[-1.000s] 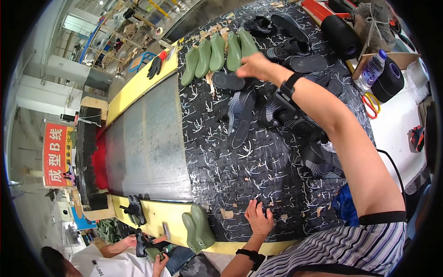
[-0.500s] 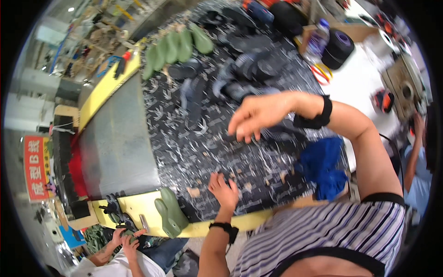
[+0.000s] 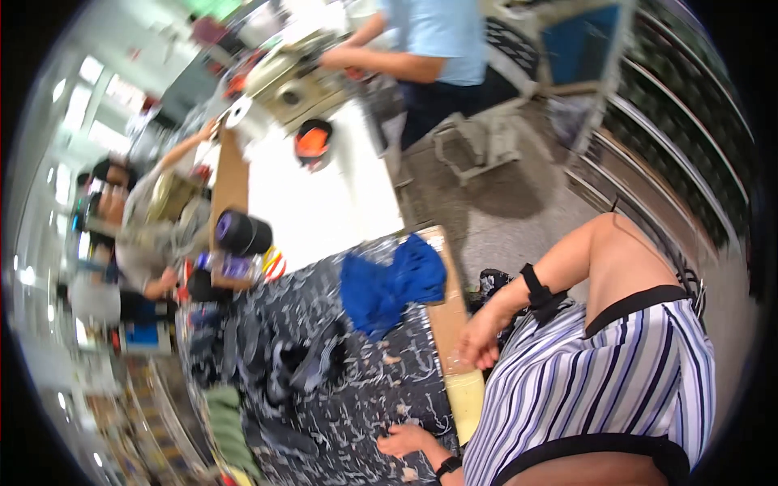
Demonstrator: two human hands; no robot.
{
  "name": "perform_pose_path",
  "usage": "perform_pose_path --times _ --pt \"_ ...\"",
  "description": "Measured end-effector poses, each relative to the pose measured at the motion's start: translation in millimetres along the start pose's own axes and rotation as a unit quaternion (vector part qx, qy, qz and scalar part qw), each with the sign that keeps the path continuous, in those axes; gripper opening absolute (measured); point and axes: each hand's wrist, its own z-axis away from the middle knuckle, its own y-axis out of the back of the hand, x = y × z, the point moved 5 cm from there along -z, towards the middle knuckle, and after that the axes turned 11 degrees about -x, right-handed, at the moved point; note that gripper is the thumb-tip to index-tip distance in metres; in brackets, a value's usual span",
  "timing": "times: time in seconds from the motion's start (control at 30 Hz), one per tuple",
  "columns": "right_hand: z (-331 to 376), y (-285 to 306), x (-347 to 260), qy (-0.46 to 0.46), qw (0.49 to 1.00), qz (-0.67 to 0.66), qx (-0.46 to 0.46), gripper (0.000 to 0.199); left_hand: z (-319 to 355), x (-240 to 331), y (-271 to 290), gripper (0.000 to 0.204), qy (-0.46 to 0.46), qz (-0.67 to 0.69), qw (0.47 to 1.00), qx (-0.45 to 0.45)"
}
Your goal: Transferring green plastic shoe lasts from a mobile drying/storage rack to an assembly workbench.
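My left hand (image 3: 403,440) rests low over a table covered with black, white-patterned cloth (image 3: 369,405). Its fingers are loosely spread and nothing shows in them. Near the table's right edge, close to my striped top, hangs my right hand (image 3: 480,340). Its fingers droop slightly apart, and I see nothing held there. A crumpled blue cloth (image 3: 391,283) lies at the table corner, beyond my right hand. To the left are several dark grey shoe pieces (image 3: 308,364), with green insole-shaped pieces (image 3: 227,421) beside them.
A white table (image 3: 324,186) adjoins at the back, bearing a black thread cone (image 3: 243,233), a purple-labelled bottle (image 3: 235,266) and an orange-black object (image 3: 313,142). A person in light blue (image 3: 438,40) works at a sewing machine (image 3: 296,85). A stool (image 3: 478,150) and a rack (image 3: 656,154) stand right.
The view has swung to the right. My right hand has come from above the table's middle back to its edge near my body. My left hand stays low over the patterned cloth.
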Motion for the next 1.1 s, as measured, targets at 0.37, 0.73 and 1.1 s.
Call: perform_pose_path --times 0.37,0.73,1.1 --pt "154 -75 139 0.217 0.942 -0.025 0.254 0.028 159 192 57 0.036 -0.403 0.391 0.793 -0.237" --pt "434 -100 335 0.301 0.765 0.010 0.569 0.026 484 337 67 0.030 -0.566 0.329 0.520 -0.549" --pt "709 -149 449 0.177 0.396 0.018 0.901 0.038 678 438 100 0.028 -0.695 0.196 0.281 -0.632"
